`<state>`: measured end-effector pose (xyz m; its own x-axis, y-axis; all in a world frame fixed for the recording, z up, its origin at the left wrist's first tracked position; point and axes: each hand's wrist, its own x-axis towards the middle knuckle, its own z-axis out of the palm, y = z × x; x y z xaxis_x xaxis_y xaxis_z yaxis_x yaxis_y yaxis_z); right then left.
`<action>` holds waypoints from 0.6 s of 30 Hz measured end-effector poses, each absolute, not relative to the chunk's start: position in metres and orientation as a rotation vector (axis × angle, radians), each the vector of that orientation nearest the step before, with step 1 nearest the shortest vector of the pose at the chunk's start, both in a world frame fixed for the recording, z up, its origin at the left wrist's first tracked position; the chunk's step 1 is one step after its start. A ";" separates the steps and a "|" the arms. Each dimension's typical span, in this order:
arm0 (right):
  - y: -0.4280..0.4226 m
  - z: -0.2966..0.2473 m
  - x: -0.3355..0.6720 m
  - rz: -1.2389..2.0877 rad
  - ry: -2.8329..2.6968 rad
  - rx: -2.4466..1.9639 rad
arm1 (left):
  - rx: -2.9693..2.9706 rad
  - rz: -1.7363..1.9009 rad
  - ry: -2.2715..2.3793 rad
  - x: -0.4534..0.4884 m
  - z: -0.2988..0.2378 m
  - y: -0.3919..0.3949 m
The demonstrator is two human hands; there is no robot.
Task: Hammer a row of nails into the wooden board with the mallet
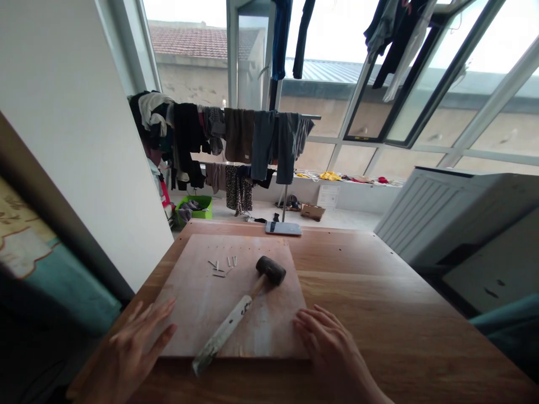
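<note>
A square wooden board [185,292] lies on the wooden table. On it rests a rubber mallet [272,271] with a black head and a worn white handle, laid diagonally, its handle end jutting past the near edge. Several thin silver nails [218,269] lie loose beyond the handle, and a row of small holes or dots runs along the far part of the board. My left hand [135,342] is at the board's left edge, fingers spread and holding nothing. Against the right edge my right hand [326,339] lies with fingers stretched out, also holding nothing.
A phone [283,228] lies at the far edge of the table [379,303]. Beyond stands a rack with hanging clothes [265,143] before the windows, plus a green basket [206,207] on the floor. A white cabinet-like appliance [463,207] is at the right.
</note>
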<state>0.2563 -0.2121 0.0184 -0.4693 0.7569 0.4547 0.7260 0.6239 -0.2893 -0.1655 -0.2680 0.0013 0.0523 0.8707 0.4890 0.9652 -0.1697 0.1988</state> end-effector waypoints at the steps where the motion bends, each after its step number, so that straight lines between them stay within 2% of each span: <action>1: -0.210 0.014 0.268 0.005 -2.261 -1.249 | -2.178 -0.755 -1.874 -0.152 0.001 -0.268; 4: -0.203 0.010 0.301 -0.136 -2.179 -1.418 | -2.278 -0.733 -1.838 -0.114 0.003 -0.265; 8: -0.202 0.018 0.326 -0.140 -2.089 -1.562 | -2.385 -0.739 -1.821 -0.077 0.016 -0.259; 14: -0.210 0.033 0.311 0.248 -2.028 -1.636 | -2.563 -0.465 -1.709 -0.059 0.029 -0.235; 18: -0.196 0.044 0.279 0.469 -2.141 -1.604 | -2.632 -0.382 -1.598 -0.033 0.032 -0.178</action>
